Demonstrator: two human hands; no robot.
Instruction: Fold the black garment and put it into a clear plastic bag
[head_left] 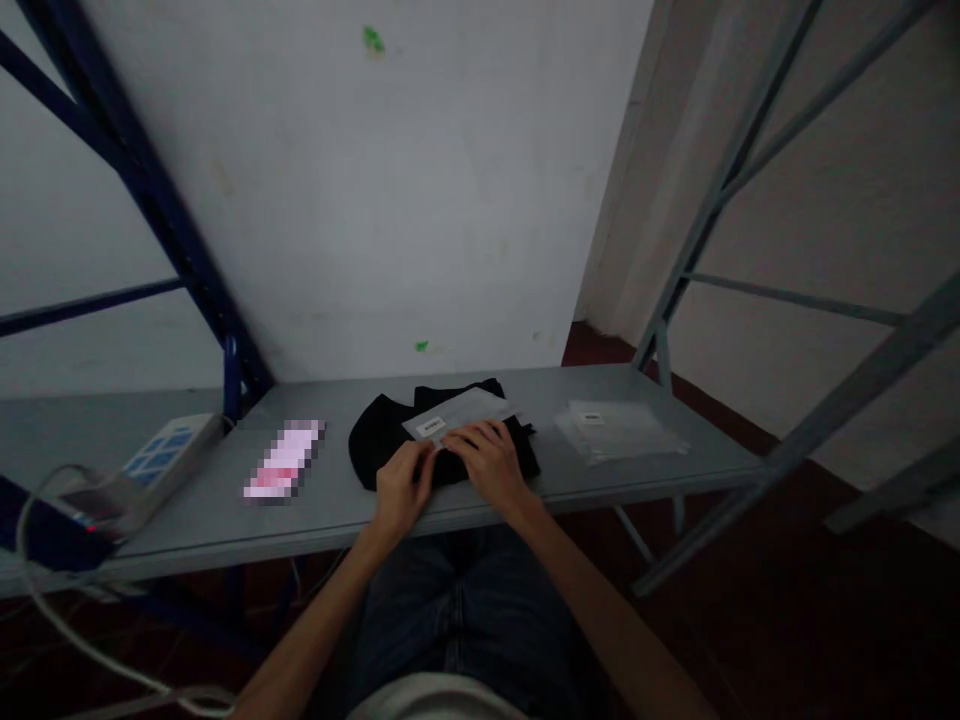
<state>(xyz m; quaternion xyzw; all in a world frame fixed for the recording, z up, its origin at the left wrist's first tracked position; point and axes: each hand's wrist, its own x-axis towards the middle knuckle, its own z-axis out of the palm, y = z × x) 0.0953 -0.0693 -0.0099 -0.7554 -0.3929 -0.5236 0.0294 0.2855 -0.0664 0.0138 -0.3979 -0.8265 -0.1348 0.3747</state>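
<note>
A clear plastic bag [469,407] with a small white label lies over a pile of black fabric [380,432] on the grey shelf. Both my hands meet at the bag's near edge. My left hand [403,485] has thumb and fingers pinched on the edge by the label. Beside it, my right hand [489,460] lies across the bag's near side, fingers bent and closed on the plastic. My palms rest over the black fabric, hiding part of it. What kind of item the fabric is I cannot tell.
More clear labelled bags [626,430] lie in a stack at the right. To the left are a pixelated phone-like object [285,460] and a white power strip [169,465] with a cable. Blue posts [150,200] and grey posts [720,200] frame the shelf [330,520], backed by a white wall.
</note>
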